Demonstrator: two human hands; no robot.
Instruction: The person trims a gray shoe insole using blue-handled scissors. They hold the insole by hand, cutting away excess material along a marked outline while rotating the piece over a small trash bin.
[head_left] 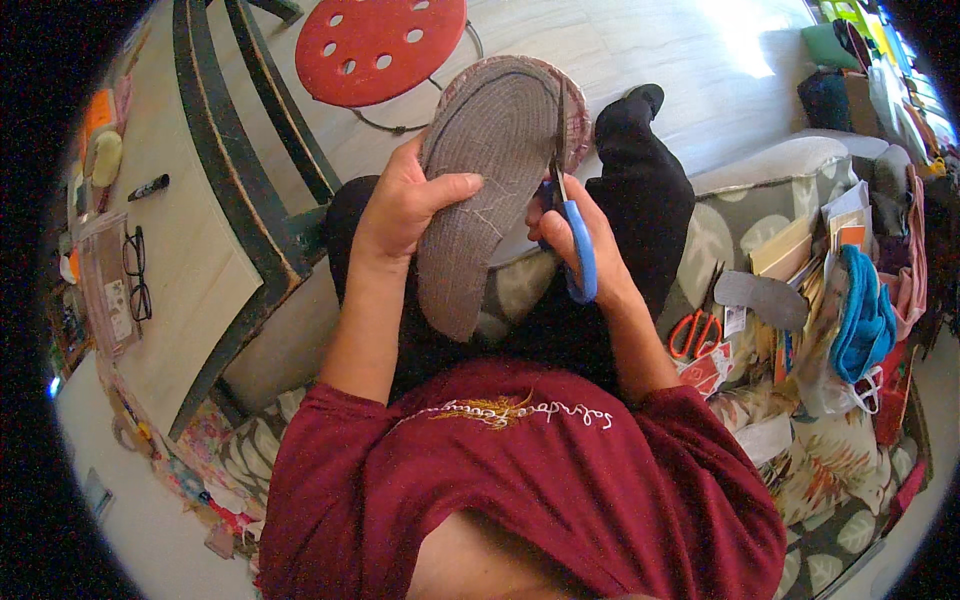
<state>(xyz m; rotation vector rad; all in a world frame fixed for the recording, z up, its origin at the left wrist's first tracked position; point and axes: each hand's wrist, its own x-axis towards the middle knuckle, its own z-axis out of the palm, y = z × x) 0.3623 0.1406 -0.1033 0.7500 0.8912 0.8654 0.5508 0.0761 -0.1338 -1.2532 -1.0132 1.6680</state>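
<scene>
My left hand grips the left edge of a grey shoe sole, its thumb lying on top and the other fingers hidden underneath. Curved rows of stitching run over the sole, and a few loose pale threads cross its middle. Around the wide end shows a rim of pinkish patterned fabric. In my right hand are blue-handled scissors, fingers wrapped through the loops. Their dark blades point away from me along the sole's right edge; whether they are parted is hard to make out.
Left stands a table with a dark frame, bearing eyeglasses and a black marker. A red stool is ahead. On the sofa at right lie red-handled scissors, a grey sole-shaped piece and blue cloth.
</scene>
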